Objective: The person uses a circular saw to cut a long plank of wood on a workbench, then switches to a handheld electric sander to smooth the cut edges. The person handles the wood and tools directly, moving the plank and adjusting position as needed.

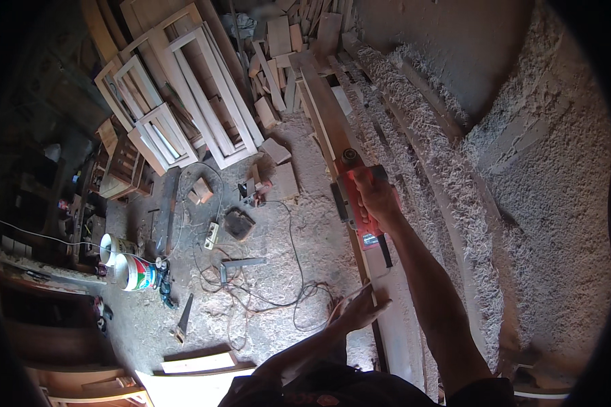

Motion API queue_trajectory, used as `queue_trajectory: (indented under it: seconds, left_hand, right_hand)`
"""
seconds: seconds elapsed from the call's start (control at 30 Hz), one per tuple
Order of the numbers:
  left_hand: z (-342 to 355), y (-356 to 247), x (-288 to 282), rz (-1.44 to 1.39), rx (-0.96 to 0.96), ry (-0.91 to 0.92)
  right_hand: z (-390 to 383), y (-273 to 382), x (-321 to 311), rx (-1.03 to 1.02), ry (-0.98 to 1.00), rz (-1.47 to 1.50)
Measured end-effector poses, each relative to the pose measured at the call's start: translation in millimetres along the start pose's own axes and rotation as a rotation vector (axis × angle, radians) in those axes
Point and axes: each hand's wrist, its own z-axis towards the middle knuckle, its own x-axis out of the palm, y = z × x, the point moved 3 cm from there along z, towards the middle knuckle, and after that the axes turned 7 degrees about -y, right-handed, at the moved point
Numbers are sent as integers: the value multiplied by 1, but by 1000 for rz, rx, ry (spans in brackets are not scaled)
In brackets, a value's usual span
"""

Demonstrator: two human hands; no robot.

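My right hand (377, 200) is wrapped round the top handle of a red electric hand planer (352, 178). The planer sits on a long wooden board (395, 319), which runs away from me. A dark round knob (349, 154) stands at the planer's front, and a short black cord sleeve (385, 251) sticks out behind. Lower down, beside the board's left edge, my left hand (362, 312) is partly closed around what looks like a thin reddish cord (343, 302). Its grip is only partly visible.
Pale shavings heap over timbers (448, 197) on the right. Wooden frames (210, 95) lean at the far left, near piled offcuts (278, 41). Cables (299, 298), a power strip (212, 235), a handsaw (184, 319) and buckets (134, 273) stand or lie on the dusty floor.
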Motion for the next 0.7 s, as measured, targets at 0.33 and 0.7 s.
queue_trajectory:
  seconds: [0.33, 0.7]
  left_hand:
    - [201, 20, -73, -230, -173, -455]
    - [245, 38, -79, -240, -86, -546]
  right_hand:
    - [167, 45, 57, -47, 41, 25]
    - [272, 80, 87, -44, 39, 50]
